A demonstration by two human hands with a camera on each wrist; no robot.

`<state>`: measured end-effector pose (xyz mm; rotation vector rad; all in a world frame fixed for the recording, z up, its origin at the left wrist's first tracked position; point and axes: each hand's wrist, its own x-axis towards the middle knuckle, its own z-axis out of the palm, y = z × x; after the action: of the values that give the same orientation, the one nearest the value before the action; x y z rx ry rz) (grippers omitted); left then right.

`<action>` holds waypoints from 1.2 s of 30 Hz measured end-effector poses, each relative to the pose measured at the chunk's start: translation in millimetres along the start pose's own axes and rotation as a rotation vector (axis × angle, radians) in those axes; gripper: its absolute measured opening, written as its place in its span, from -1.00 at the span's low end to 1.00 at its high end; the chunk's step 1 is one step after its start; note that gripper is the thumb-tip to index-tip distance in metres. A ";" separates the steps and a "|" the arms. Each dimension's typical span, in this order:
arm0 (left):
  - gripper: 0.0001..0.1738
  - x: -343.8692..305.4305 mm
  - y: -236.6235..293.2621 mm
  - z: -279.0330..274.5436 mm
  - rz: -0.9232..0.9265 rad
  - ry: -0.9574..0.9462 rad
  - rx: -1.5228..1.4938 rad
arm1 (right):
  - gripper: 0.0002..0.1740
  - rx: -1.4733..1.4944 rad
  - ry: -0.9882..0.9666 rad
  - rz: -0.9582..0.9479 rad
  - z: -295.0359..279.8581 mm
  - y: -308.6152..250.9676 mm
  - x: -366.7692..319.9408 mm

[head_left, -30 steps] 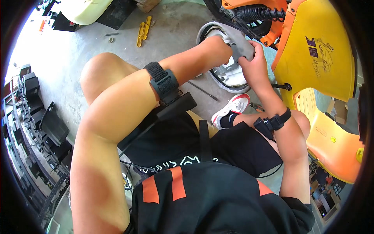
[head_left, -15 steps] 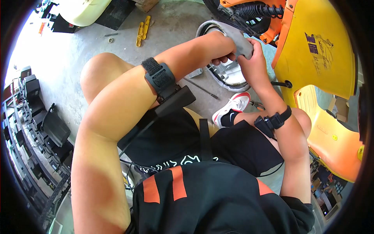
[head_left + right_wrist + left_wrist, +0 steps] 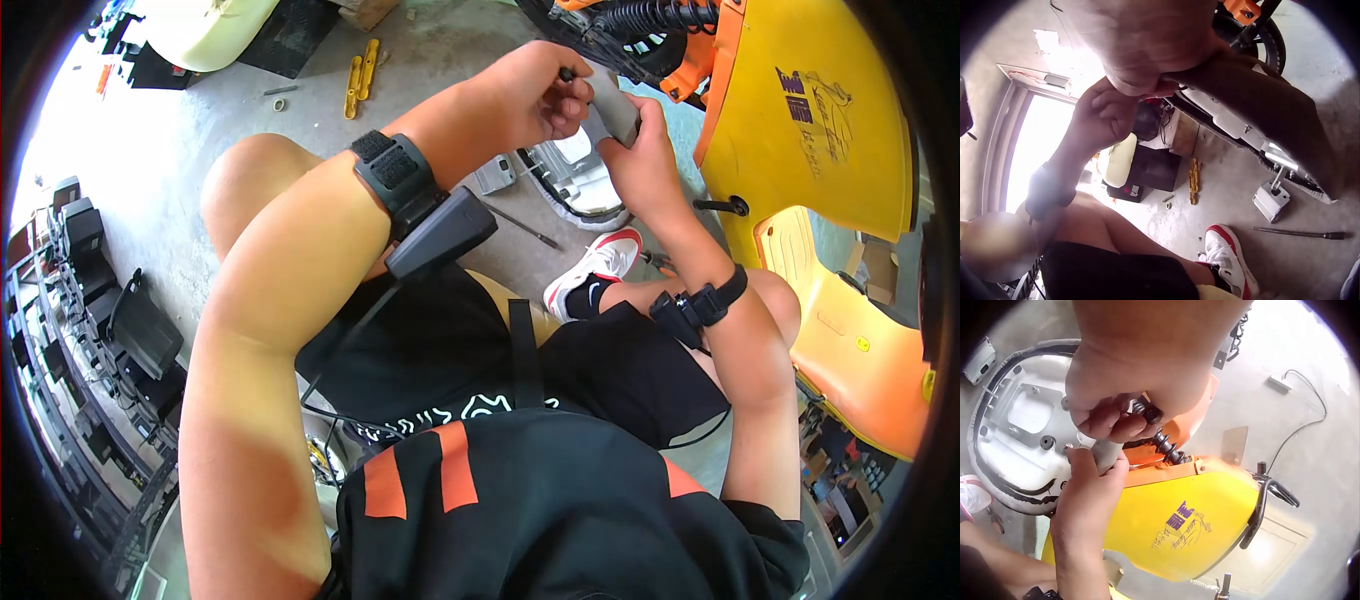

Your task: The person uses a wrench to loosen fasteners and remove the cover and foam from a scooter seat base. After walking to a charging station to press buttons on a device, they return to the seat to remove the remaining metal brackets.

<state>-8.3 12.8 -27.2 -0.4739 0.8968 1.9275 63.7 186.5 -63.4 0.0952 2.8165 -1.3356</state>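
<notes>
A seat with a white underside (image 3: 575,185) and grey cover (image 3: 612,108) is held tilted in front of me, underside toward me. My right hand (image 3: 648,165) grips its narrow end, thumb on the underside and fingers round the cover. Close beside that end is my left hand (image 3: 545,95), its fingers curled round a small object with a dark rounded end (image 3: 1152,414); the fingers hide the rest, and I cannot tell its kind. In the right wrist view the cover (image 3: 1260,100) looks dark and the left hand (image 3: 1110,112) stands just past the right.
A yellow and orange vehicle body (image 3: 815,120) stands at the right, a black spring shock (image 3: 665,17) at its top. On the floor lie a dark rod (image 3: 525,225), a small grey metal box (image 3: 493,175) and yellow bars (image 3: 362,80). Chairs (image 3: 125,310) line the left.
My left hand has drawn up and back from the seat's underside and turned, so the dark end now shows. The right hand keeps its grip, and the seat has shifted slightly.
</notes>
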 end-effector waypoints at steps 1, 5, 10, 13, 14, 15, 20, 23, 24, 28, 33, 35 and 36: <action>-0.86 0.3 2.0 -0.2 -0.005 0.025 -0.068 | -0.42 -0.038 -0.011 0.000 -0.5 -0.2 -0.2; -0.86 -2.2 7.9 2.2 -0.005 0.121 -0.081 | -0.42 -0.062 -0.020 0.016 -4.4 -6.9 0.5; -0.91 6.1 19.0 -21.2 0.001 0.120 0.091 | -0.44 -0.037 -0.029 0.002 -6.9 -3.7 2.4; -0.90 10.4 19.5 -28.8 -0.005 0.117 0.070 | -0.45 -0.001 -0.013 0.009 -4.7 -1.9 1.9; -0.88 12.0 17.7 -28.2 0.009 0.142 0.055 | -0.45 0.000 -0.014 0.009 -4.7 -1.5 2.7; -0.86 13.6 16.3 -28.0 0.023 0.167 0.040 | -0.45 -0.004 -0.003 0.006 -5.2 -0.6 3.7; -0.79 17.7 16.1 -34.1 0.226 0.412 0.535 | -0.45 0.031 -0.006 0.038 -7.5 -3.6 4.1; -0.68 21.6 14.4 -48.8 0.520 0.555 1.187 | -0.46 0.015 -0.002 0.002 -6.6 -1.9 3.8; -0.63 19.5 14.0 -48.6 0.725 0.604 1.554 | -0.46 0.006 0.001 0.005 -6.7 -1.8 3.8; -0.49 12.3 6.3 -46.8 0.576 0.600 1.824 | -0.47 -0.012 0.024 -0.016 -5.6 4.3 4.1; -0.55 10.8 0.5 -49.8 0.517 0.422 1.898 | -0.47 0.008 0.017 0.030 -7.6 2.2 4.3; -0.55 10.8 -0.1 -49.3 0.547 0.421 1.900 | -0.48 0.010 0.010 0.016 -8.4 2.4 4.5; -0.56 12.3 -0.3 -49.4 0.542 0.462 1.889 | -0.48 -0.002 0.014 0.003 -8.4 2.7 4.3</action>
<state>-16.0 -17.0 -67.9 0.5611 2.7254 0.5639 59.6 194.9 -60.4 0.1085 2.8277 -1.3370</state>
